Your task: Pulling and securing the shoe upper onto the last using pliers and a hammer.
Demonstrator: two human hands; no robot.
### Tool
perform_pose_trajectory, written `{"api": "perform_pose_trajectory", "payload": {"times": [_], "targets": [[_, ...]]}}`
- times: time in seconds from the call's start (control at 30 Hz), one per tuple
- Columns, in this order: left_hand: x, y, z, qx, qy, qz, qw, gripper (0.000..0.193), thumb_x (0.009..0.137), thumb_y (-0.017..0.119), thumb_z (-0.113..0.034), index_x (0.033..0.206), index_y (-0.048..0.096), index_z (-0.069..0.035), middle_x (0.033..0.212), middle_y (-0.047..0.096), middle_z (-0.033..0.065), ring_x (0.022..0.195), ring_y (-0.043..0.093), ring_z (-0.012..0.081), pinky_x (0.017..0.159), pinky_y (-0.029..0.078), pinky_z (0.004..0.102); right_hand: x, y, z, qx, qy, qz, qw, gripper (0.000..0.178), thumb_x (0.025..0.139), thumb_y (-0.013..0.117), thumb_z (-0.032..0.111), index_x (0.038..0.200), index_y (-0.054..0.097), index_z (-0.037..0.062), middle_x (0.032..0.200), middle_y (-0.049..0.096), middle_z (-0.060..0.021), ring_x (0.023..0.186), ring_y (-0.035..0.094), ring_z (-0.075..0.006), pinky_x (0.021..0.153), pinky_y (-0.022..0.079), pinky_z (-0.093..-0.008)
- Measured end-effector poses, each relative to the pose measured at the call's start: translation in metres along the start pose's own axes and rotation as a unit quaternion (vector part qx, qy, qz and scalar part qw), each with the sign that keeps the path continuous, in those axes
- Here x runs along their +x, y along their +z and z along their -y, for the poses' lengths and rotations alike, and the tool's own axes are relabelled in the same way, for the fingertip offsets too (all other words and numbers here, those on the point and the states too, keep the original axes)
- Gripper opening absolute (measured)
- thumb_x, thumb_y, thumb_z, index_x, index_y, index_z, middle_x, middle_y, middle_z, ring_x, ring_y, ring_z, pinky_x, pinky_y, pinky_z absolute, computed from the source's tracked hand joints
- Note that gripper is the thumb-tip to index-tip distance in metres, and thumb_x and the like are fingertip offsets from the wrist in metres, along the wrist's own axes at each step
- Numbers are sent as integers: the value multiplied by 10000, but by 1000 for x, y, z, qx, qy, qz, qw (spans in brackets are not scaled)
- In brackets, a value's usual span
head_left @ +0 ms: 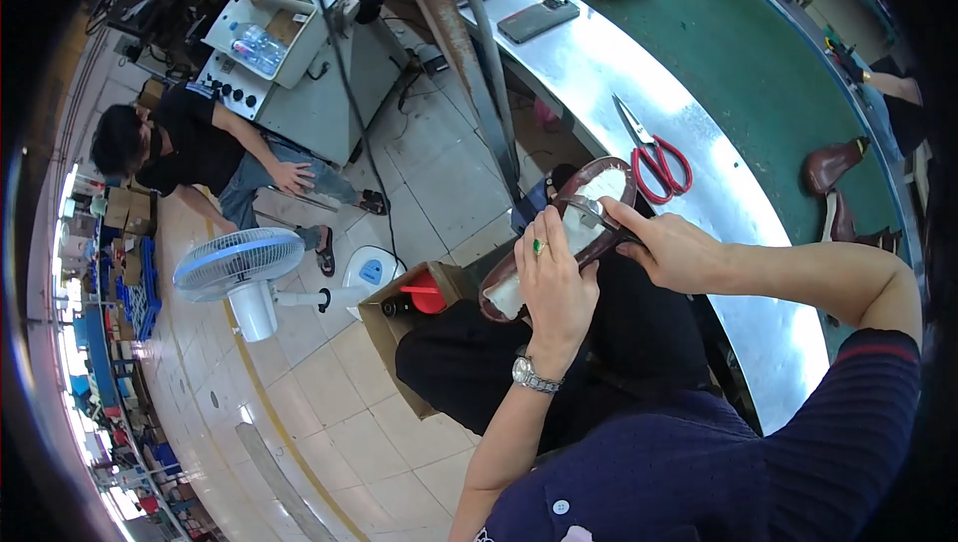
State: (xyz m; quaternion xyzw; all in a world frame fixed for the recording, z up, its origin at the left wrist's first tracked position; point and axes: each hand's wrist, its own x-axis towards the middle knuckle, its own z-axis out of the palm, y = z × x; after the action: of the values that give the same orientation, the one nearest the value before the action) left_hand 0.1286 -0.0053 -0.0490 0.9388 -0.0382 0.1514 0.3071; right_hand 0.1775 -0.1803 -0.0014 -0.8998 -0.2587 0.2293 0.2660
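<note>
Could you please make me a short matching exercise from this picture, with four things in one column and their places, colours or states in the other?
Things
1. shoe
2. scissors
3. phone
4. watch

Descriptions
A. dark, rectangular, lying flat
B. silver-coloured, fastened around the left wrist
C. red-handled, lying on the metal table
D. brown with white areas, held in the left hand

Right pairs: 1-D, 2-C, 3-A, 4-B
</note>
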Motion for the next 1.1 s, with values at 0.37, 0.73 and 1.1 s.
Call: {"api": "perform_pose_trajectory", "payload": {"times": [0.37,0.73,1.1], "targets": [[-15,14,15,38,97,-64,993,681,695,784,-130,1279,509,88,1266,550,222,1178,518,366,1021,406,440,-12,-28,13,-242,-44,10,969,493,931,557,161,1375,375,49,620,601,-193,551,616,-368,507,458,-472],[-15,21,25,105,152,-84,979,656,800,697,-199,1323,455,114,1292,509,290,1205,490,416,1034,400,474,15,-33,26,-197,-6,29,980,595,915,602,167,1443,330,128,747,630,-214,732,642,-388,640,461,-510],[-20,22,26,139,123,-77,980,648,802,693,-206,1306,470,135,1337,490,287,1239,479,407,1053,381,452,32,-60,33,-64,12,15,998,600,939,554,188,1475,299,102,612,627,-139,559,656,-291,631,524,-428]]}}
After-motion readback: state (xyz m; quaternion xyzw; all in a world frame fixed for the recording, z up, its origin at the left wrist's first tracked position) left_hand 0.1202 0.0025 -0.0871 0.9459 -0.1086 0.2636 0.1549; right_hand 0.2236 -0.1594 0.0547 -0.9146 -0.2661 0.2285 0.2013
